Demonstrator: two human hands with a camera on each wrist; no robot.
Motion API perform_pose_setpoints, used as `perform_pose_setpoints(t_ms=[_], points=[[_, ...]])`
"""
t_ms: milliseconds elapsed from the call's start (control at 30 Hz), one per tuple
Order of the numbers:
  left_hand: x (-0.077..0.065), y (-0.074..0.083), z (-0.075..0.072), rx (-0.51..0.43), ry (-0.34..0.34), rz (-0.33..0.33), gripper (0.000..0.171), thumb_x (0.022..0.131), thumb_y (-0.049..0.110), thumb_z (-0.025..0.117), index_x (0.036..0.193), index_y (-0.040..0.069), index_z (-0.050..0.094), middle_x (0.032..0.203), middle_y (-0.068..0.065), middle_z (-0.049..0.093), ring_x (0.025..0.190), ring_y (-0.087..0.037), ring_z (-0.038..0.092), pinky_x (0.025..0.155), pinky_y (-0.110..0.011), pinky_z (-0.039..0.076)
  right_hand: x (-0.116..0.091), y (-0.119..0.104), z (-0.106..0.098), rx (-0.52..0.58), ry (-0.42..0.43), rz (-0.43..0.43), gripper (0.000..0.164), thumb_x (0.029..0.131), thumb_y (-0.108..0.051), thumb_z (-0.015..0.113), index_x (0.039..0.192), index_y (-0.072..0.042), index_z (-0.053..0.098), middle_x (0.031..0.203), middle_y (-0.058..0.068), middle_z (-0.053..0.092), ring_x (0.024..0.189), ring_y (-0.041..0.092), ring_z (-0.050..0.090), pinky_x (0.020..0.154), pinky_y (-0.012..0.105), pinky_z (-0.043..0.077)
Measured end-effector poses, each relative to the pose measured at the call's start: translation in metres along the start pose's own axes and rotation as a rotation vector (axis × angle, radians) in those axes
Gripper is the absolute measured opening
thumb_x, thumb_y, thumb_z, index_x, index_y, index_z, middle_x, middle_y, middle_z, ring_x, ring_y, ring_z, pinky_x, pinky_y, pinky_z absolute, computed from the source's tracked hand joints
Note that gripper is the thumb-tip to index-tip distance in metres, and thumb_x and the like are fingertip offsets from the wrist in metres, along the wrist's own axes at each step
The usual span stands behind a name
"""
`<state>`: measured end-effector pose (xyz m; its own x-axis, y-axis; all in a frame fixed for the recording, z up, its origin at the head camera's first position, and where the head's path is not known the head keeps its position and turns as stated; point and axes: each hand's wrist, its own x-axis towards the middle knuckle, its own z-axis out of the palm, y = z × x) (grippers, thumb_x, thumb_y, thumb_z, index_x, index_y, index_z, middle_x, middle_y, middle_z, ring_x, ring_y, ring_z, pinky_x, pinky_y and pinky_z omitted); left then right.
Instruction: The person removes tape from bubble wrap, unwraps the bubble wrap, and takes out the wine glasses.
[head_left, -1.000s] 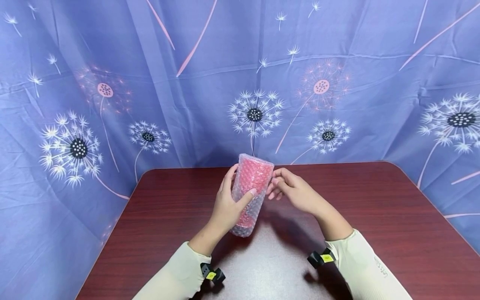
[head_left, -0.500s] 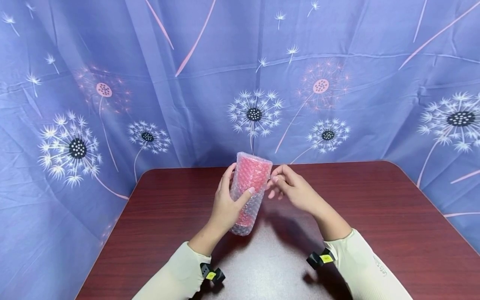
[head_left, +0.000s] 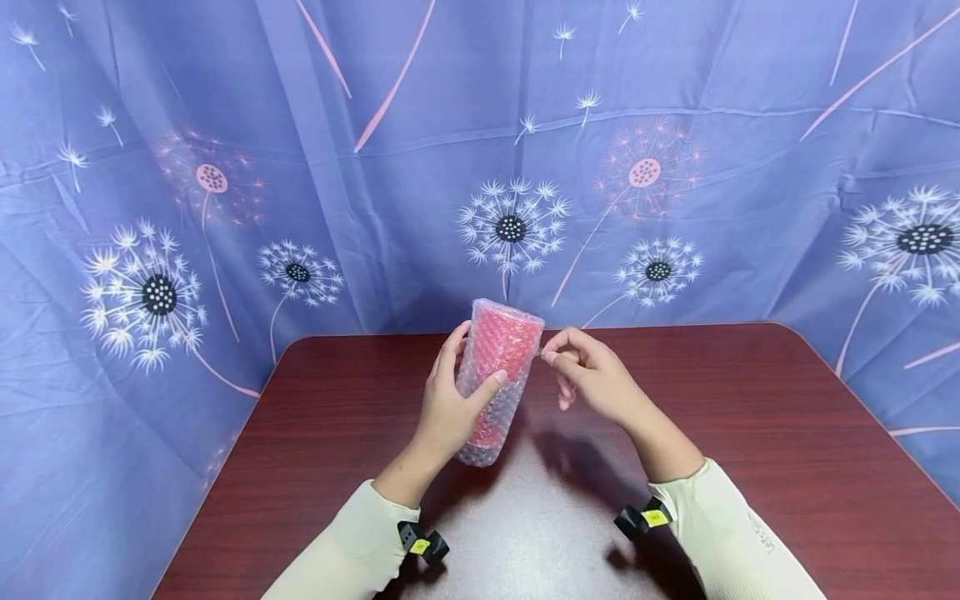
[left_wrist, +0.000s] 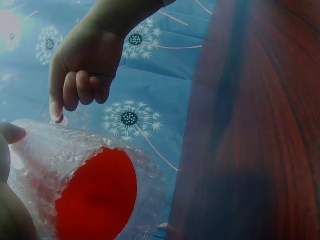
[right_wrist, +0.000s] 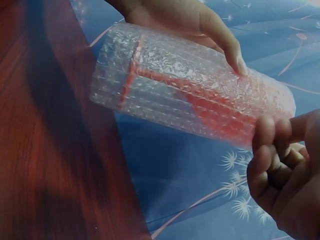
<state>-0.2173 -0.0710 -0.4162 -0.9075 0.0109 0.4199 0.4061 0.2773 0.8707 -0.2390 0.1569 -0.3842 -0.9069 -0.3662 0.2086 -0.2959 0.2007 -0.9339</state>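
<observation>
Table beneath indistinct bubble-wrapped object

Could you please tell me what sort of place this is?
It looks like a small indoor recording spot, though I cannot be sure: a dark red wood-look table, a blue dandelion-print cloth hanging behind it, and small wrist-worn black devices.
</observation>
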Motion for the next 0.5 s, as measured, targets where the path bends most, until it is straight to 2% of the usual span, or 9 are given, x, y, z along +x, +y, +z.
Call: perform_pose_setpoints(t_ms=[67, 133, 233, 333, 500], points=[[-0.0001, 0.0000, 0.0001, 0.005, 0.004, 0.004, 0.081, 0.087, 0.031, 0.079, 0.154, 0.034, 0.035, 0.139, -0.006, 0.056, 0.119, -0.021, 0.059, 0.094, -0.044, 0.054, 0.0003, 0.0000, -0.0009, 0.011, 0.000, 0.010, 0.012, 0.104, -0.012, 0.053, 0.109, -0.002, 0.057, 0.060, 0.009, 0.057, 0.048, 0.022, 0.062, 0.050, 0.044, 0.057], [-0.0001, -0.0004, 0.0002, 0.011, 0.002, 0.003, 0.080, 0.087, 0.032, 0.079, 0.154, 0.035, 0.035, 0.139, -0.004, 0.056, 0.120, -0.020, 0.058, 0.095, -0.044, 0.054, 0.0009, 0.0005, -0.0016, 0.030, -0.015, 0.017, 0.012, 0.104, -0.013, 0.052, 0.108, -0.002, 0.057, 0.064, 0.009, 0.062, 0.050, 0.022, 0.065, 0.050, 0.044, 0.057], [-0.0002, -0.0011, 0.0006, 0.011, -0.007, -0.002, 0.080, 0.087, 0.032, 0.079, 0.154, 0.038, 0.035, 0.138, -0.004, 0.056, 0.119, -0.021, 0.059, 0.094, -0.043, 0.054, 0.0018, 0.0021, -0.0021, 0.062, -0.049, 0.015, 0.012, 0.104, -0.012, 0.051, 0.107, -0.001, 0.054, 0.073, 0.012, 0.069, 0.058, 0.025, 0.071, 0.053, 0.045, 0.058], [-0.0005, -0.0012, 0.0012, 0.012, -0.022, -0.007, 0.080, 0.087, 0.033, 0.079, 0.153, 0.039, 0.034, 0.138, -0.004, 0.057, 0.117, -0.021, 0.060, 0.092, -0.043, 0.055, 0.0029, 0.0044, -0.0026, 0.075, -0.067, 0.003, 0.013, 0.104, -0.011, 0.053, 0.105, 0.002, 0.052, 0.076, 0.014, 0.069, 0.062, 0.027, 0.073, 0.056, 0.048, 0.059], [-0.0013, -0.0007, 0.0016, 0.019, -0.043, -0.021, 0.083, 0.086, 0.036, 0.079, 0.156, 0.035, 0.033, 0.139, -0.005, 0.055, 0.119, -0.022, 0.059, 0.094, -0.045, 0.054, 0.0035, 0.0077, -0.0039, 0.058, -0.069, 0.008, 0.020, 0.103, -0.013, 0.057, 0.104, 0.006, 0.051, 0.076, 0.021, 0.068, 0.063, 0.027, 0.073, 0.058, 0.050, 0.059]])
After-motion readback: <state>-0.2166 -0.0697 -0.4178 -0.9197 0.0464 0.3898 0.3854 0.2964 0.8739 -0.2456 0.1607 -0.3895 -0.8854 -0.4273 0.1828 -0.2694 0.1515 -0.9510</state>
